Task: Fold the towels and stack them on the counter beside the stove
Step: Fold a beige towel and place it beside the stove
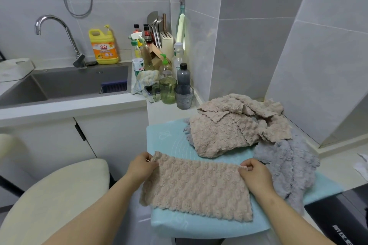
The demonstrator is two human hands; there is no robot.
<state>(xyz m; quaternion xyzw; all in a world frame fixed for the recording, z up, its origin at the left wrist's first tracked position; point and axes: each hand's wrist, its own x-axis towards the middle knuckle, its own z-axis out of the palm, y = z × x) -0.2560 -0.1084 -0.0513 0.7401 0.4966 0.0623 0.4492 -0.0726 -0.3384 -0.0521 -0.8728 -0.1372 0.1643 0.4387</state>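
The beige towel (197,185) is laid out flat on the blue mat (169,139), at about 6 o'clock in the view, with its left end poking a bit past the mat's left edge. Its far-left corner is pinched by the left hand (142,165) and its far-right corner by the right hand (252,173), so both hands are closed on cloth and nothing else is held.

A crumpled pile of beige towels (225,131) is heaped at 1 o'clock from it, with a grey towel (286,165) at 3 o'clock, just beside the right hand. What looks like the stove (338,219) is at 4 o'clock. No folded stack can be seen yet, so this is probably early days.

The step looks like fold 1, far edge brought down onto the near edge. Tips for that:
- Both corners should be lifted together and kept gently taut, or the middle will sag.
- Corners should be matched to corners, since those wavy edges can't be trusted as a guide.
- The crease should be pressed flat before fold 2, because fluffy cloth like this will likely spring back.
- The grey towel should be kept clear of the fold.
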